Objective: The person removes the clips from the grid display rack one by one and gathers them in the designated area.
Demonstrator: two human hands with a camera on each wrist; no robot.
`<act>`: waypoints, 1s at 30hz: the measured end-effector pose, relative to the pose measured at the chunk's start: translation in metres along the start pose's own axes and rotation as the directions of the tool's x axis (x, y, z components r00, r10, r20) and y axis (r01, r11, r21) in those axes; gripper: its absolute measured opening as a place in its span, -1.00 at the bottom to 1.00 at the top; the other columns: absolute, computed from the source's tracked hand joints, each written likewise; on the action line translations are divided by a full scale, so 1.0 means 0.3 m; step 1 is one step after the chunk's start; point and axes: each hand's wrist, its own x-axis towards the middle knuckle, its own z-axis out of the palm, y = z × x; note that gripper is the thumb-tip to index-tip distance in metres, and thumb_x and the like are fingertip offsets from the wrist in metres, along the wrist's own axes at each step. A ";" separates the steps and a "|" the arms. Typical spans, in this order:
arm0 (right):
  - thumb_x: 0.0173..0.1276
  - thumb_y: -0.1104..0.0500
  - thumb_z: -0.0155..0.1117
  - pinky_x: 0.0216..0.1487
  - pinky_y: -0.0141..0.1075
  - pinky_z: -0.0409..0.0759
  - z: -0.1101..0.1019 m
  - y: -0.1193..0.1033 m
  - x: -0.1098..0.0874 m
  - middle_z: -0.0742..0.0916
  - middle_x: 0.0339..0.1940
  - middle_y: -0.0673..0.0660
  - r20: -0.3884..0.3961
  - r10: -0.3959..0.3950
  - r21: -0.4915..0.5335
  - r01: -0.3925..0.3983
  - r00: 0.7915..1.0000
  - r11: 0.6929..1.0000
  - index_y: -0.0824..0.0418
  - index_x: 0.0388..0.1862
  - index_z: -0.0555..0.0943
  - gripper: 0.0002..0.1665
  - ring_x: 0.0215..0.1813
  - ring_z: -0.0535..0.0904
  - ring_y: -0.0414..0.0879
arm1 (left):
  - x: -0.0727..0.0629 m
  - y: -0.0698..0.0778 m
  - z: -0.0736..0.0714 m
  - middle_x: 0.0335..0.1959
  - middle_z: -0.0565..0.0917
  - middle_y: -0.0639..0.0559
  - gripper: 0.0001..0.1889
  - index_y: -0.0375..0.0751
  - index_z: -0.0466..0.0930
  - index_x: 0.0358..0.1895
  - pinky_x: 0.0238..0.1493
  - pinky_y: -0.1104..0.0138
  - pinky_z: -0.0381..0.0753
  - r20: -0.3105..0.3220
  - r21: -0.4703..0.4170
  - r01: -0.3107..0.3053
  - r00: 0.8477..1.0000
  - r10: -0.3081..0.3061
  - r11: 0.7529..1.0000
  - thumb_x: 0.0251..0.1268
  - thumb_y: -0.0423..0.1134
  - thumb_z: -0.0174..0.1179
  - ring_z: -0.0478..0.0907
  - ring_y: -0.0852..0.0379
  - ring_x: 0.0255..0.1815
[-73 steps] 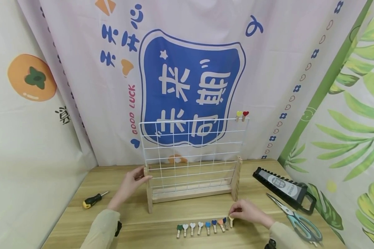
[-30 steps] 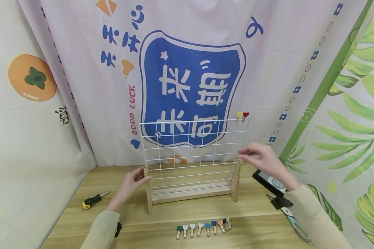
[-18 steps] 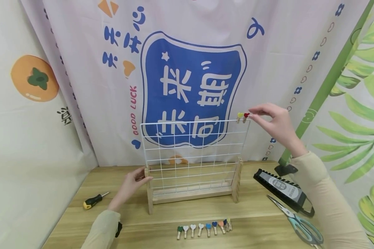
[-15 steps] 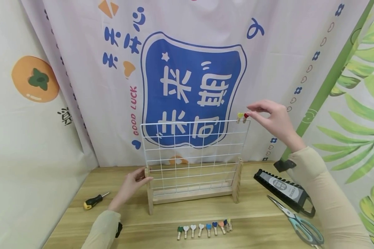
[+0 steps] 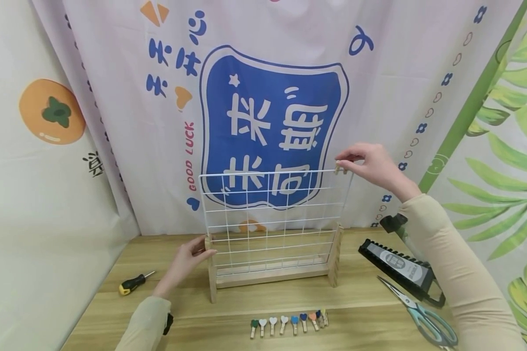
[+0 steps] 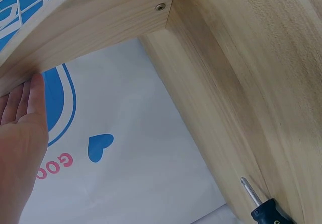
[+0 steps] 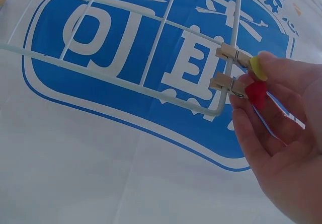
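A white wire grid [image 5: 269,173] stands upright in a wooden stand [image 5: 272,279] on the table. My left hand [image 5: 185,261] grips the stand's left post, its thumb in front; the left wrist view shows the fingers of that hand [image 6: 22,133] against the wood. At the grid's top right corner, my right hand [image 5: 371,165] pinches the yellow heart clothespin [image 7: 258,69], which is clipped on the top wire. Beside it is a red heart clothespin [image 7: 256,94], close to the fingers and hidden behind them in the head view.
Several heart clothespins [image 5: 284,323] lie in a row in front of the stand. To the left lies a screwdriver [image 5: 133,284]. Scissors [image 5: 423,317] and a black rack [image 5: 397,265] are on the right, partly under the right forearm. A printed curtain [image 5: 158,146] hangs behind.
My right hand has risen from the clothespin row to the grid's top right corner, then shifted left from the red clothespin to the yellow one. My left hand has stayed on the post.
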 end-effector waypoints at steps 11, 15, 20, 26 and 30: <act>0.37 0.21 0.34 0.01 -0.25 0.69 0.002 -0.004 0.001 0.81 -0.22 0.07 -0.059 -0.077 -0.032 0.075 0.995 0.997 0.14 -0.17 0.76 -0.89 -0.10 0.70 -0.05 | -0.002 0.002 0.000 0.19 0.62 -0.37 -0.52 -0.35 0.50 0.28 0.17 0.18 0.69 0.005 -0.003 -0.008 1.000 0.008 1.000 0.34 -0.25 0.28 0.59 -0.27 0.22; 0.36 0.23 0.35 -0.05 -0.44 0.64 0.004 -0.007 -0.002 0.81 -0.25 0.06 -0.080 -0.086 -0.038 0.083 0.993 0.996 0.14 -0.20 0.76 -0.90 -0.13 0.70 -0.06 | 0.001 -0.002 0.001 0.18 0.63 -0.38 -0.52 -0.37 0.49 0.28 0.17 0.18 0.69 0.003 0.000 -0.012 1.000 0.012 1.000 0.35 -0.26 0.27 0.57 -0.32 0.22; 0.33 0.27 0.37 -0.13 -0.63 0.58 0.005 -0.008 -0.009 0.81 -0.30 0.06 -0.127 -0.118 -0.042 0.113 0.985 0.993 0.14 -0.23 0.77 -0.91 -0.19 0.71 -0.07 | 0.000 -0.002 0.002 0.17 0.63 -0.38 -0.53 -0.37 0.50 0.28 0.17 0.19 0.69 0.002 0.000 -0.011 1.000 0.011 1.000 0.35 -0.27 0.27 0.57 -0.32 0.21; 0.33 0.28 0.37 -0.11 -0.67 0.55 -0.012 -0.033 -0.018 0.81 -0.30 0.07 -0.203 -0.164 -0.074 0.152 0.965 0.986 0.19 -0.23 0.77 -0.91 -0.22 0.70 -0.14 | -0.001 -0.002 0.002 0.18 0.62 -0.40 -0.51 -0.37 0.49 0.28 0.17 0.17 0.69 0.001 0.008 -0.008 1.000 0.008 1.000 0.35 -0.23 0.28 0.59 -0.30 0.21; 0.32 0.27 0.38 -0.06 -0.70 0.52 -0.016 -0.045 -0.042 0.81 -0.25 0.07 -0.250 -0.175 -0.060 0.165 0.952 0.984 0.19 -0.19 0.75 -0.89 -0.19 0.59 -0.44 | -0.001 -0.002 0.003 0.16 0.64 -0.38 -0.50 -0.37 0.49 0.28 0.15 0.17 0.70 -0.003 0.013 -0.002 1.000 0.002 1.000 0.34 -0.22 0.29 0.59 -0.31 0.20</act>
